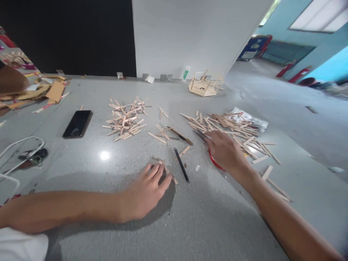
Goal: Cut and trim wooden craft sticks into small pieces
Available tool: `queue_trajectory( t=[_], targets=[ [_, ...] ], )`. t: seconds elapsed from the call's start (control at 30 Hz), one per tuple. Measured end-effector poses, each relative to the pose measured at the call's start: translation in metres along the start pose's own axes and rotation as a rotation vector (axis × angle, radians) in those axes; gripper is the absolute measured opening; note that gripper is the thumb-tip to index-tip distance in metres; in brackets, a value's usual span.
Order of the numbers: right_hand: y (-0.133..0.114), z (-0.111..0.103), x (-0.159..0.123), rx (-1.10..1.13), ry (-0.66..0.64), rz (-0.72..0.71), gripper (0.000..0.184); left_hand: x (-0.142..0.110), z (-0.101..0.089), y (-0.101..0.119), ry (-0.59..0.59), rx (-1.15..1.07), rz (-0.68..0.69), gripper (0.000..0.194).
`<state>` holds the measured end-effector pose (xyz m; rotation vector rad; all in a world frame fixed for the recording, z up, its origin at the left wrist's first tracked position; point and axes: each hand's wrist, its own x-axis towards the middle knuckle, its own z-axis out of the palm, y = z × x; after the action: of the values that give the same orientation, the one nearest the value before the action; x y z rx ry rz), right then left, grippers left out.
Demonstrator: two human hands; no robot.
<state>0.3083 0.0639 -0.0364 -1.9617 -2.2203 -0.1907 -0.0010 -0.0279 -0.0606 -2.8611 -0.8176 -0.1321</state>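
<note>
My left hand [152,190] rests low over the grey table, its fingers slightly bent and apart. Under and beside its fingertips lie a few small wooden craft sticks [175,181]; no firm grip on them shows. My right hand [224,148] is closed over a pair of scissors, whose red handle [214,162] shows below the palm. The scissors' blades [200,135] point left and away from me, beside a pile of craft sticks [241,127]. Between the hands lie a black pen [181,165] and a yellow-and-black craft knife or pen-like tool [181,136].
Another craft stick pile [126,121] lies left of centre, near a phone [78,124]. A small stick-built frame [206,86] and a green-white tube [186,73] stand by the back panel. A white cable [27,138], cardboard scraps [56,91] and a person's arm [12,81] are at left.
</note>
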Motion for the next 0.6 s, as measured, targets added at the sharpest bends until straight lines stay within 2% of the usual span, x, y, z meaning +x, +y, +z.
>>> queue_trajectory(
  t=[0.1, 0.2, 0.3, 0.4, 0.53, 0.6],
  targets=[
    [-0.014, 0.021, 0.005, 0.168, 0.051, -0.209, 0.034, 0.000, 0.005, 0.008, 0.093, -0.006, -0.041, 0.056],
    [-0.019, 0.034, 0.007, 0.318, 0.121, -0.266, 0.025, 0.000, 0.011, 0.014, 0.186, -0.032, -0.114, 0.040],
    [-0.015, 0.032, 0.008, 0.359, 0.171, -0.174, 0.021, -0.001, 0.013, 0.016, 0.202, -0.056, -0.116, 0.042],
    [-0.015, 0.016, 0.007, 0.421, 0.256, -0.058, 0.018, -0.002, 0.011, 0.015, 0.195, -0.059, -0.115, 0.042],
    [-0.024, -0.008, 0.001, 0.787, 0.426, 0.073, 0.012, -0.002, 0.008, 0.015, 0.196, -0.070, -0.115, 0.041],
    [-0.030, -0.015, -0.003, 0.852, 0.476, 0.086, 0.011, -0.002, 0.007, 0.015, 0.198, -0.076, -0.116, 0.041]
  ],
)
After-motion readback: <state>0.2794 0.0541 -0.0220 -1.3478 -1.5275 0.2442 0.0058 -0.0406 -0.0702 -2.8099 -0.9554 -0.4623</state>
